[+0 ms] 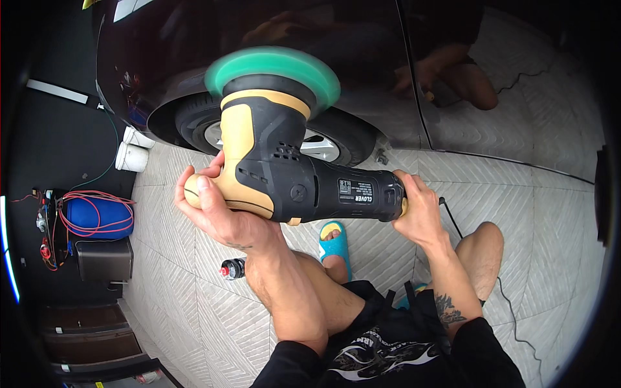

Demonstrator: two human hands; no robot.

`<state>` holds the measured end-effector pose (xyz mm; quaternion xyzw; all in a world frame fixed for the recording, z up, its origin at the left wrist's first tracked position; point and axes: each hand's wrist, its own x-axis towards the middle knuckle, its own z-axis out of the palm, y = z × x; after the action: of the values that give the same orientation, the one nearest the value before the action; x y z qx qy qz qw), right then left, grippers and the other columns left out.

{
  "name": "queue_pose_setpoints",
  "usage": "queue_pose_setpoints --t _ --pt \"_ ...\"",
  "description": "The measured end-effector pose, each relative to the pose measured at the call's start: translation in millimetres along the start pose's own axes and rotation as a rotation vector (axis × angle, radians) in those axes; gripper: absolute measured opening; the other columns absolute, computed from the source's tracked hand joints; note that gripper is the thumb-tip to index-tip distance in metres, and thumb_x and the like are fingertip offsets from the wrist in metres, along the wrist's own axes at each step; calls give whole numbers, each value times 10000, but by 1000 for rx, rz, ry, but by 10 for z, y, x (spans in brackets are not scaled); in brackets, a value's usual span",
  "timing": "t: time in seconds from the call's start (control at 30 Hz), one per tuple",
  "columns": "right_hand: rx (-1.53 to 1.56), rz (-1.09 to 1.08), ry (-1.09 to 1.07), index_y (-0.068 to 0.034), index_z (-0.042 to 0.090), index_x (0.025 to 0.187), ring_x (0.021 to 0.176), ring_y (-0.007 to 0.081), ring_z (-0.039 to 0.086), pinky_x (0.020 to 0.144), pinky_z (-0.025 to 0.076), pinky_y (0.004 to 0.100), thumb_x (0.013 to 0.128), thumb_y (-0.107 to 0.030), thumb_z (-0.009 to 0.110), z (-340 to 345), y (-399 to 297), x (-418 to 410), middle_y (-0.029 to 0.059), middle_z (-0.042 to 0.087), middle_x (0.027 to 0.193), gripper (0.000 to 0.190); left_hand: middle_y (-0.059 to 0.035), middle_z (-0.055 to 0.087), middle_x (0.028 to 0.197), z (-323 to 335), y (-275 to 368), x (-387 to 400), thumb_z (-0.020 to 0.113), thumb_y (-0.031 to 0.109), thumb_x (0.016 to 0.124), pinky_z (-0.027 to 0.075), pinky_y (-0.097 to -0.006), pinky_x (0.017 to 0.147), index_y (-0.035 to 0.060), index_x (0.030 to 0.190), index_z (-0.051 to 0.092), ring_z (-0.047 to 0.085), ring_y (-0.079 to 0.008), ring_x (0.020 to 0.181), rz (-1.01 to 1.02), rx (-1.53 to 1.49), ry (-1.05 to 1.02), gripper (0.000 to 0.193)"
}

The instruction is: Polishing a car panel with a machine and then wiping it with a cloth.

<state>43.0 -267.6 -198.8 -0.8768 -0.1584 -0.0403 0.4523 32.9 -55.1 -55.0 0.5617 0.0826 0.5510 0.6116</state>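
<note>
My left hand [218, 208] is wrapped around the tan front handle of a black-and-tan Clover car polisher [286, 160]. My right hand [421, 208] grips the rear end of its body, where the power cord [451, 216] leads away. A green polishing pad [276, 72] on the polisher's head is blurred at its edge, as if spinning. It faces the dark glossy fender [310, 29] of a car, just above the wheel arch; the pad hides whether its whole face touches the paint. The wheel's tire [361, 140] is partly covered by the tool.
A bottle with a red cap [233, 269] stands by my left leg. Cord [516, 330] runs over the patterned floor at right. White buckets [132, 156], a blue tank with a red hose [99, 217], a dark box [104, 259] and drawers [92, 344] line the left wall.
</note>
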Motion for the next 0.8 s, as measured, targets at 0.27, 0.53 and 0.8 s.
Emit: queue_pose_setpoints --t 0.27,0.53,0.8 --pt "-6 32 17 -116 568 1208 904 376 653 778 478 501 634 -5 727 -46 146 -14 145 648 974 606 -194 583 1026 29 -79 -154 538 309 923 548 -432 882 -13 1273 386 635 -303 988 -4 17 12 500" --pt "-32 37 35 -126 573 1208 892 374 652 788 471 488 637 -14 728 -158 281 -84 137 649 969 603 -203 577 1037 97 -120 -341 544 313 911 553 -431 888 -14 1265 370 632 -305 1000 -56 -20 13 513" --pt "-43 64 37 -126 590 1195 884 364 657 784 477 490 652 -34 727 -327 386 -152 132 654 962 568 -112 565 965 195 -104 -569 514 169 907 472 -445 987 22 1228 401 602 -286 1050 -102 -101 13 372"
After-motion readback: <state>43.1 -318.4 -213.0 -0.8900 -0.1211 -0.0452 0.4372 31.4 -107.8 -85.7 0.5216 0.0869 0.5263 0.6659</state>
